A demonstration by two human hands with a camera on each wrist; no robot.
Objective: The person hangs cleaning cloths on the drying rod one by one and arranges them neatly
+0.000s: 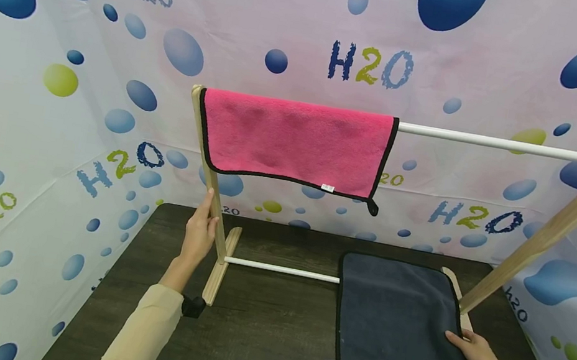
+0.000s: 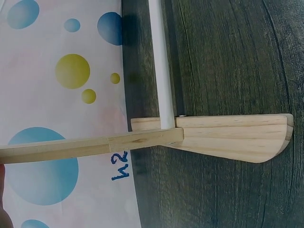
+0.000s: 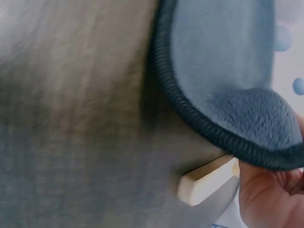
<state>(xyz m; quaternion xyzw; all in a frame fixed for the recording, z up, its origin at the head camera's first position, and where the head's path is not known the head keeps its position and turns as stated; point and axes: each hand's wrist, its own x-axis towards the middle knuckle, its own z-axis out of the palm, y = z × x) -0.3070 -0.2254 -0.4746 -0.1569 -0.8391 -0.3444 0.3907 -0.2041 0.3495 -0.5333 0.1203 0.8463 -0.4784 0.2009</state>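
Observation:
A pink towel (image 1: 294, 143) with black edging hangs over the left part of the top white rod (image 1: 509, 144) of a wooden rack. My left hand (image 1: 200, 230) is at the rack's left post (image 1: 221, 226), its fingers extended and touching the post's side below the pink towel. In the left wrist view only a sliver of a finger (image 2: 3, 199) shows beside that post. My right hand (image 1: 478, 358) pinches a dark grey towel (image 1: 397, 317) by its right edge, thumb on top. This towel is spread out and hides part of the lower rod (image 1: 282, 270).
The rack's right post (image 1: 554, 238) leans up at the right. Its left foot (image 1: 221, 267) rests on the dark wooden table (image 1: 264, 333); the right foot (image 3: 204, 183) is partly behind the grey towel. A printed curtain (image 1: 76, 127) surrounds the table at the back and sides.

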